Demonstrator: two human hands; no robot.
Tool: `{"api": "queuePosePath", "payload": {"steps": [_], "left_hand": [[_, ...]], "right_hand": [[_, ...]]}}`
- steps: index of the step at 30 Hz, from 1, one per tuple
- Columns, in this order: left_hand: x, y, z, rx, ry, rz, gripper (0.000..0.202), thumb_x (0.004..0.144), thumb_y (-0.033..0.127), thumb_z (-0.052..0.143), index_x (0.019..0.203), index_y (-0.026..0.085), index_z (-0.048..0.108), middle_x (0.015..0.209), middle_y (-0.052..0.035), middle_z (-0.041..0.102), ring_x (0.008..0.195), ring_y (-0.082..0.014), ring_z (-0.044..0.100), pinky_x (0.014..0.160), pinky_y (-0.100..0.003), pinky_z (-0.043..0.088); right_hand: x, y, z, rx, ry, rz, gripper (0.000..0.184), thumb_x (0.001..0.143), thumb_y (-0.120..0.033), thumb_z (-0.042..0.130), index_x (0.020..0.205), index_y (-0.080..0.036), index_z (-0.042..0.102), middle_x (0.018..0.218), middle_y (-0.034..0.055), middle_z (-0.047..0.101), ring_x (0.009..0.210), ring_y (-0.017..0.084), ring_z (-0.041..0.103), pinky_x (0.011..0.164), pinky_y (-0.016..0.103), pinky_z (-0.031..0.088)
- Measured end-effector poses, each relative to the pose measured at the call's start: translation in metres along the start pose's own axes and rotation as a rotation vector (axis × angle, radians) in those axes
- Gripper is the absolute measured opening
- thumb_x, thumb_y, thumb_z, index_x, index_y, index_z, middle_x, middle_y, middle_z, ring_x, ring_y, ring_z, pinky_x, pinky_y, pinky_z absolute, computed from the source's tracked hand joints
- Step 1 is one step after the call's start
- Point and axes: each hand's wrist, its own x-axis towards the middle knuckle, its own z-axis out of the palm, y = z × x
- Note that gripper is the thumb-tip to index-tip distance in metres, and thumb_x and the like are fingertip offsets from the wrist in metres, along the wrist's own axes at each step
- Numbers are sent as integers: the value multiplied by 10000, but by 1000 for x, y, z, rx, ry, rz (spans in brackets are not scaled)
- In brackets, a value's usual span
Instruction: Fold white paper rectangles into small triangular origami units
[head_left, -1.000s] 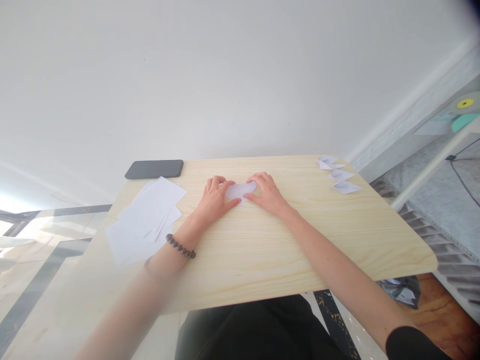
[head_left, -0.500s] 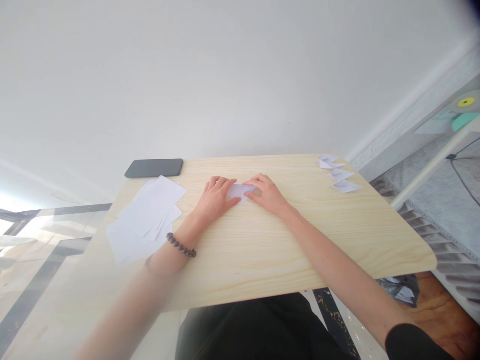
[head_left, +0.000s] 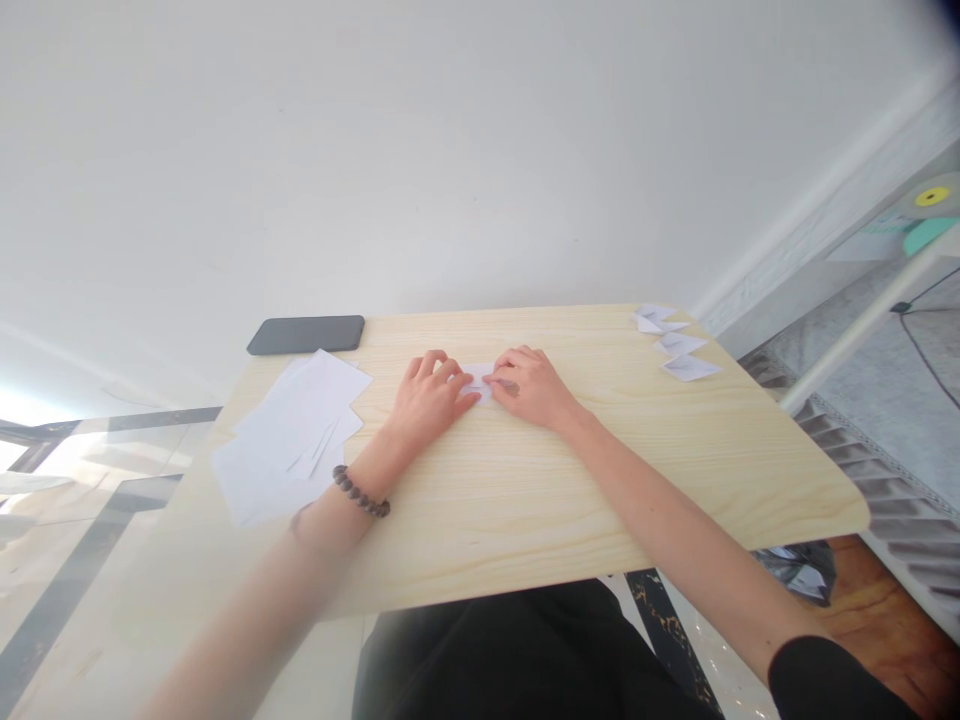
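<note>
Both the left hand (head_left: 429,398) and right hand (head_left: 534,388) press their fingers flat on the small white paper (head_left: 478,378) on the table (head_left: 525,500).

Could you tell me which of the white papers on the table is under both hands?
The small paper mid-table, pinned between left hand and right hand; the others lie untouched.
</note>
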Motion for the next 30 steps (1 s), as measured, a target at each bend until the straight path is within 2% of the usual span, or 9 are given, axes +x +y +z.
{"api": "queuePosePath", "payload": {"steps": [11,17,21,25,30], "left_hand": [[-1,2,-5,72,-7,-76,341,828,458,459,880,204,680,898,-108,600,1021,-287,444,810,-415,357],[-1,-1,-4,35,-3,-45,317,823,446,476,899,211,674,973,-96,598,1052,-285,423,832,-415,362],[-1,-2,-3,47,-2,-23,311,842,424,452,980,228,650,970,-88,598,1040,-275,434,818,-406,362],[-1,-1,-4,74,-19,2,331,856,422,418,1009,237,646,956,-92,595,1018,-278,446,791,-407,357],[1,3,-6,64,-29,-28,332,848,413,425,970,218,664,908,-97,598,992,-284,464,783,-412,345]], "right_hand": [[2,-3,2,-65,23,73,214,783,-230,478,762,-213,690,827,33,619,837,179,484,787,343,308],[0,-2,4,-62,-20,29,252,809,-240,469,962,-267,667,884,47,575,872,192,456,790,339,309],[-1,-2,3,-86,-58,-10,286,836,-241,440,1020,-309,648,922,50,547,877,194,442,788,344,299],[1,-5,3,-109,-66,3,295,843,-240,429,1039,-304,639,944,55,540,865,193,445,781,343,301],[1,-4,1,-110,-55,13,291,840,-211,424,978,-294,667,940,47,549,863,185,458,783,337,307]]}}
